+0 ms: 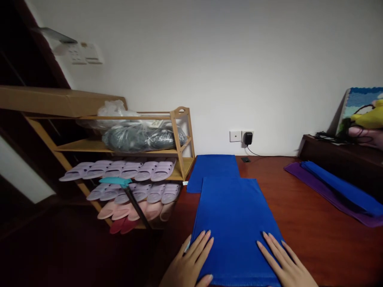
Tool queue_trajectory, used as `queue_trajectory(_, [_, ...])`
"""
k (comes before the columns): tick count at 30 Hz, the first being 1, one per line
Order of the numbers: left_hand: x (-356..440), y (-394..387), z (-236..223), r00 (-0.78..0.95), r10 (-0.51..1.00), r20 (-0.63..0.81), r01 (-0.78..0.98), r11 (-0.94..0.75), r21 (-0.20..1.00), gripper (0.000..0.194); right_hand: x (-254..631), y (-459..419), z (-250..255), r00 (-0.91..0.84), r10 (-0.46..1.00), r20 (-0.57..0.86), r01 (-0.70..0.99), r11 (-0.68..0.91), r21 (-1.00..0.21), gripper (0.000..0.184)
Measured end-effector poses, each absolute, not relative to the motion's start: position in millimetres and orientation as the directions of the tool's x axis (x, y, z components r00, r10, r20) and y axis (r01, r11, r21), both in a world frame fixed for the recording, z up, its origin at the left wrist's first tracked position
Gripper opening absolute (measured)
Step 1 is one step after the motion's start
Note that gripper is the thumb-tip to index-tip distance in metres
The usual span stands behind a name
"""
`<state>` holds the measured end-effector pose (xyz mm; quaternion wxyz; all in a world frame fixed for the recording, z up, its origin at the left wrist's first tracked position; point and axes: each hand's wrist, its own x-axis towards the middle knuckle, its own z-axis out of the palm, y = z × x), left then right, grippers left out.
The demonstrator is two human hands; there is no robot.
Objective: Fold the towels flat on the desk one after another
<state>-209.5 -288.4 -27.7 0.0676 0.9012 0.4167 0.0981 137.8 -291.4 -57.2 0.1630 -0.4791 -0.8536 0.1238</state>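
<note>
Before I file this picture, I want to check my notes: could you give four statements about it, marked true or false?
1. Both the left hand and the right hand touch the front blue cloth. True.
2. That cloth lies clear of all others. False: it overlaps the rear blue cloth.
3. A black plug is at the wall. True.
4. Every cloth is blue. False: a purple cloth lies on the table at right.

"How's the left hand (pixel 186 266) posed?"
"Palm down, fingers (pixel 206 250) extended forward and angled inward, thumb (pixel 205 280) spread apart."
"And the right hand (pixel 286 266)?"
"Also palm down and flat, fingers straight, slightly parted, slanting leftward."
</note>
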Motion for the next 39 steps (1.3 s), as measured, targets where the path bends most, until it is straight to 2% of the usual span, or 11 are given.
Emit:
queue_trajectory(5, [-223, -264, 0, 0.504, 0.849, 0.158, 0.774, -0.526, 0.353, 0.054, 163, -278, -18, -0.468, 0.883, 0.04, 0.745, 0.418, -0.52, 0.061])
queue_trajectory(9, [-239, -185, 38, 0.276, 0.917, 0.289, 0.65, -0.399, 0.647, 0.039, 188, -204, 14, -0.385, 0.92, 0.069, 0.64, 0.32, -0.699, 0.048])
queue_trajectory(11, [-240, -137, 48, 0.136, 0.942, 0.308, 0.559, -0.33, 0.761, 0.043, 191, -156, 17, -0.351, 0.933, 0.072, 0.609, 0.286, -0.74, 0.047])
queue_trajectory(13, [-235, -94, 48, -0.01, 0.951, 0.309, 0.618, -0.238, 0.75, 0.048, 186, -111, 12, -0.179, 0.981, 0.069, 0.69, 0.175, -0.702, 0.047])
queue_trajectory(16, [-216, -51, 31, -0.051, 0.951, 0.306, 0.697, -0.185, 0.692, 0.037, 170, -62, -6, 0.006, 0.994, 0.105, 0.764, 0.063, -0.642, 0.041])
queue_trajectory(21, [-195, -30, -7, 0.03, 0.954, 0.297, 0.823, -0.192, 0.535, 0.026, 148, -27, -37, 0.1, 0.987, 0.127, 0.825, -0.011, -0.566, 0.033])
queue_trajectory(25, [-196, -23, -21, 0.066, 0.969, 0.236, 0.853, -0.178, 0.491, 0.013, 146, -18, -46, 0.116, 0.982, 0.149, 0.842, -0.017, -0.54, 0.028])
queue_trajectory(27, [-199, -20, -21, 0.058, 0.973, 0.223, 0.845, -0.167, 0.508, 0.01, 148, -18, -45, 0.101, 0.979, 0.178, 0.831, 0.015, -0.556, 0.024])
queue_trajectory(31, [-208, -20, -7, 0.097, 0.975, 0.198, 0.765, -0.2, 0.612, 0.017, 156, -26, -31, 0.047, 0.962, 0.268, 0.767, 0.137, -0.626, 0.019])
queue_trajectory(35, [-225, -34, 22, 0.159, 0.961, 0.227, 0.621, -0.276, 0.734, 0.025, 170, -43, -4, 0.009, 0.931, 0.366, 0.669, 0.266, -0.694, 0.031])
queue_trajectory(39, [-240, -49, 54, 0.155, 0.933, 0.323, 0.507, -0.356, 0.785, 0.029, 174, -60, 27, -0.044, 0.909, 0.415, 0.579, 0.362, -0.731, 0.04])
